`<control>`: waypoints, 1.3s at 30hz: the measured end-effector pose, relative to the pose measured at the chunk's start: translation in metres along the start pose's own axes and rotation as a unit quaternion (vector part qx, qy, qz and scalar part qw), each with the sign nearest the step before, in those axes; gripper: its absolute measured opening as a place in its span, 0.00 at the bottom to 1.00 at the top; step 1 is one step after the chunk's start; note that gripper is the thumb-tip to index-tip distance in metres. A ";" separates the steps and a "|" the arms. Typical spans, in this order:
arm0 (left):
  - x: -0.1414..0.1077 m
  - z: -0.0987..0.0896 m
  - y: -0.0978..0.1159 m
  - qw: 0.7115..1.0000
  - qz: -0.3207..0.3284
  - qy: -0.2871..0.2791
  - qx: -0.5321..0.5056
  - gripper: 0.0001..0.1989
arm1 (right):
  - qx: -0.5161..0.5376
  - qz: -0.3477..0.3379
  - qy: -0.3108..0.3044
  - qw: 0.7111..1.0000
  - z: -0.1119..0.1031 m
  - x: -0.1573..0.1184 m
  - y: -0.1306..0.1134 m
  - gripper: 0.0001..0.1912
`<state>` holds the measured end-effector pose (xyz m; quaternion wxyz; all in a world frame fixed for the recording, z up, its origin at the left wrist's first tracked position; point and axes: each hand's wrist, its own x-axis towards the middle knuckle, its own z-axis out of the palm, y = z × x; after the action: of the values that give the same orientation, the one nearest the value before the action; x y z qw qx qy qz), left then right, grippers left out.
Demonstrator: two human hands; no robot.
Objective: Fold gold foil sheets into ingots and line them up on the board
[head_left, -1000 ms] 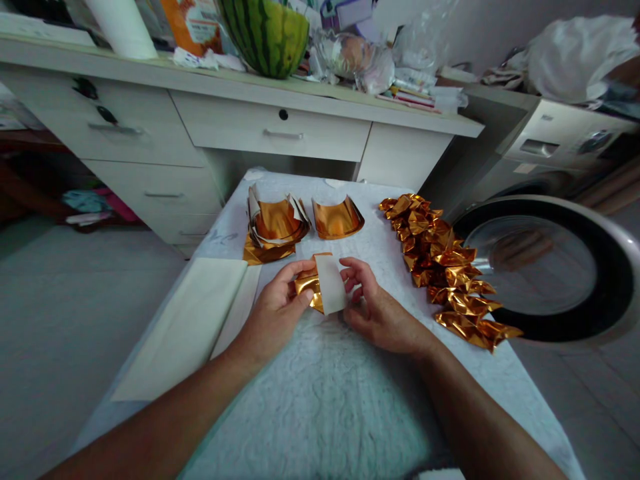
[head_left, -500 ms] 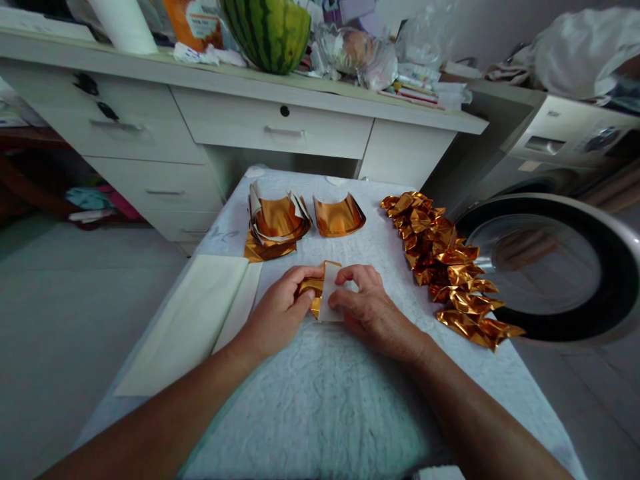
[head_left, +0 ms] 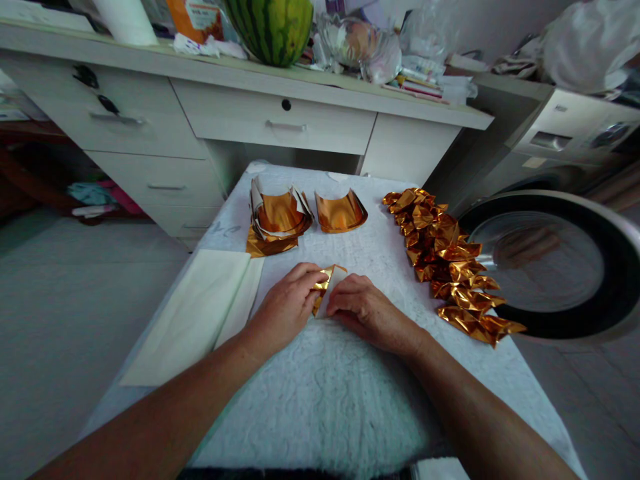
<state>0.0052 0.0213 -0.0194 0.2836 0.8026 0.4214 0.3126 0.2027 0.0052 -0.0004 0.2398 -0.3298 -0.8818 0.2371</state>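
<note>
Between my hands, at the middle of the cloth-covered table [head_left: 345,393], is a small gold foil sheet [head_left: 323,291] with a pale back, partly folded. My left hand [head_left: 293,300] holds its left side, fingers bent over the gold face. The fingers of my right hand [head_left: 363,307] are closed on its pale right part. Beyond them stand a curved stack of gold sheets [head_left: 280,215] and a smaller curved gold stack [head_left: 341,212]. A long row of folded gold foil pieces [head_left: 440,247] lies to the right. Pale paper sheets [head_left: 193,320] lie at the left.
Behind the table is a white desk [head_left: 320,133] with drawers, bearing a cut watermelon [head_left: 270,30], an orange packet [head_left: 196,20] and plastic bags. At the right, the open round door [head_left: 550,263] of a washing machine [head_left: 565,133] stands beside the table edge.
My right hand has closed down over the pale part of the sheet, which is now more slanted and covered. My left fingers have moved further over the gold side. The view has shifted slightly.
</note>
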 end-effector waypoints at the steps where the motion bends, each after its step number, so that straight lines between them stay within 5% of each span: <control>1: 0.000 0.001 -0.001 1.000 0.000 -0.007 0.010 0.20 | 0.013 -0.002 0.000 1.000 0.000 0.001 0.000 0.07; 9: -0.002 0.000 -0.002 0.991 -0.008 0.010 0.130 0.15 | 0.042 0.042 0.018 0.998 0.000 0.001 0.001 0.05; 16: -0.005 -0.007 0.000 0.993 -0.015 -0.061 0.095 0.15 | 0.033 0.084 0.016 0.996 0.002 0.000 0.002 0.04; 24: -0.007 -0.012 0.005 0.994 -0.024 -0.072 0.077 0.06 | 0.017 0.121 0.019 0.992 0.006 0.004 0.000 0.04; 39: -0.007 -0.015 0.007 0.986 -0.024 -0.119 0.119 0.05 | 0.008 0.141 0.045 0.989 0.009 0.008 -0.001 0.05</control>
<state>-0.0052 0.0147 -0.0067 0.2418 0.8515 0.4384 0.1560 0.1918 0.0075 -0.0044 0.2460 -0.4595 -0.8127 0.2607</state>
